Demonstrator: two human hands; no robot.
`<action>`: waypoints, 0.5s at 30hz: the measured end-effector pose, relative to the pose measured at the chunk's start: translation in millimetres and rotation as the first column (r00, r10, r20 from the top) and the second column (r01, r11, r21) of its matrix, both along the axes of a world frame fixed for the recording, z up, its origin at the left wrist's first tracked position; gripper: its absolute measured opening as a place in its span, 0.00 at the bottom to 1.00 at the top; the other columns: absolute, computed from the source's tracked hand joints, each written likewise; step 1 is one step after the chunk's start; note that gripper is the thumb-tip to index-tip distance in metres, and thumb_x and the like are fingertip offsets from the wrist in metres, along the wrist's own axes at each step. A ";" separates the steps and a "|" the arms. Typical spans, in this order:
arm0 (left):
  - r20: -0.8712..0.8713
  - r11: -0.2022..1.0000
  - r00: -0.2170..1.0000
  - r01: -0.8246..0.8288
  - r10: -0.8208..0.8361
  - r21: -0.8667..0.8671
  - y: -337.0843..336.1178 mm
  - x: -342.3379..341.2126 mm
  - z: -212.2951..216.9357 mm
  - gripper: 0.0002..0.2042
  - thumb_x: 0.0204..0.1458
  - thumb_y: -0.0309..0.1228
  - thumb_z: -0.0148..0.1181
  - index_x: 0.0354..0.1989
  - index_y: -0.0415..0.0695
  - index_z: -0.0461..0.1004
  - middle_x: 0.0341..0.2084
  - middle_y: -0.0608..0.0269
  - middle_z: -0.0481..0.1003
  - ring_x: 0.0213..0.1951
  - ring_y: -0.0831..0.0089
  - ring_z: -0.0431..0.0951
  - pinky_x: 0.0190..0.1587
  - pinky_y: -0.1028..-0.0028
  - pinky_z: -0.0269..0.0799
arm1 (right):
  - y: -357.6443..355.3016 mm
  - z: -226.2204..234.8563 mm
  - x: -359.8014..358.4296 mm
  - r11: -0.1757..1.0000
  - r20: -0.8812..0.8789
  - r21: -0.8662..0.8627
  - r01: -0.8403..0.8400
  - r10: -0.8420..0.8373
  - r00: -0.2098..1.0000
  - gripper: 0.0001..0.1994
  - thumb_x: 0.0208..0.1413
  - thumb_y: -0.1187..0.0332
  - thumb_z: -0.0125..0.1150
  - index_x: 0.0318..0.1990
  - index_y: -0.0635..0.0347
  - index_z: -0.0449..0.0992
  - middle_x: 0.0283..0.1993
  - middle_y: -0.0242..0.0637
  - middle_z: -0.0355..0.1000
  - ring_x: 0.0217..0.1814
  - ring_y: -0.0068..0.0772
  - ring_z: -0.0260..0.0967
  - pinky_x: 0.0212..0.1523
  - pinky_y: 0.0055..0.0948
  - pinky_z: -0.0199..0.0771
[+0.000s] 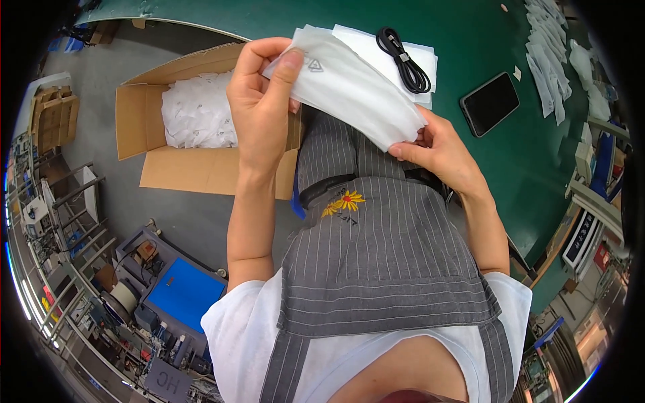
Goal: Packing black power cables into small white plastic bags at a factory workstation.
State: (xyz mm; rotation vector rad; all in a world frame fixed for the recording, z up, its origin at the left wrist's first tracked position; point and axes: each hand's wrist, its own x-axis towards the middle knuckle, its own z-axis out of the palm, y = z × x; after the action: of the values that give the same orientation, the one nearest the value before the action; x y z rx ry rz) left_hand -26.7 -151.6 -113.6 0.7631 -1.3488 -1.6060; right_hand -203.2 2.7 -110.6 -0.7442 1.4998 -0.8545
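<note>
Between my hands, above my lap, I hold a stack of flat white translucent plastic bags [349,84] with a small triangular mark on the top one. My left hand [265,87] pinches its left end, thumb on top and fingers beneath. The lower right end is gripped by my right hand [437,146], fingers partly hidden behind the bags. Just beyond them, a coiled black cable [404,62] lies on more white bags [426,64] at the table's near edge.
An open cardboard box [195,168] full of white bags [198,111] stands left of my legs. On the green table [470,40] lie a black smartphone [490,104] and, farther right, rows of white bags [547,57]. A machine with a blue panel [186,293] is at lower left.
</note>
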 end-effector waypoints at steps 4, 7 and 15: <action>0.056 1.000 0.998 0.000 0.000 -0.009 -4.8 12.2 -0.8 0.06 0.55 0.29 0.57 0.38 0.41 0.71 0.23 0.71 0.72 0.20 0.91 0.64 0.19 0.89 0.58 | 7.4 8.9 -13.4 0.995 -0.070 0.042 -0.089 0.092 0.993 0.26 0.47 0.68 0.65 0.55 0.63 0.66 0.42 0.39 0.71 0.47 0.25 0.67 0.50 0.25 0.66; 0.099 0.975 0.977 0.198 -0.188 -0.104 15.6 4.2 -2.6 0.05 0.53 0.27 0.57 0.36 0.41 0.72 0.27 0.66 0.75 0.22 0.84 0.70 0.22 0.81 0.64 | 1.5 23.0 -27.0 0.889 -0.093 -0.451 0.074 -0.130 0.987 0.38 0.42 0.59 0.71 0.60 0.64 0.61 0.53 0.42 0.67 0.58 0.33 0.63 0.60 0.32 0.59; 0.223 0.870 0.954 0.280 -0.203 -0.407 25.9 10.5 -10.6 0.05 0.50 0.23 0.58 0.35 0.39 0.74 0.29 0.59 0.75 0.29 0.70 0.76 0.32 0.74 0.70 | -25.0 -7.4 -2.2 0.972 -0.037 -0.125 -0.201 0.198 0.980 0.09 0.55 0.72 0.59 0.42 0.66 0.77 0.34 0.26 0.74 0.37 0.15 0.66 0.38 0.18 0.66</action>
State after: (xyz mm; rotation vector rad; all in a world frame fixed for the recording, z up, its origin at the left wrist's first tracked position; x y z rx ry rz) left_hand -16.2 -125.7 -124.2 0.4787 -1.9126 -1.3648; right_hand -205.4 -22.2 -118.1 -0.9862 1.3740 -0.7960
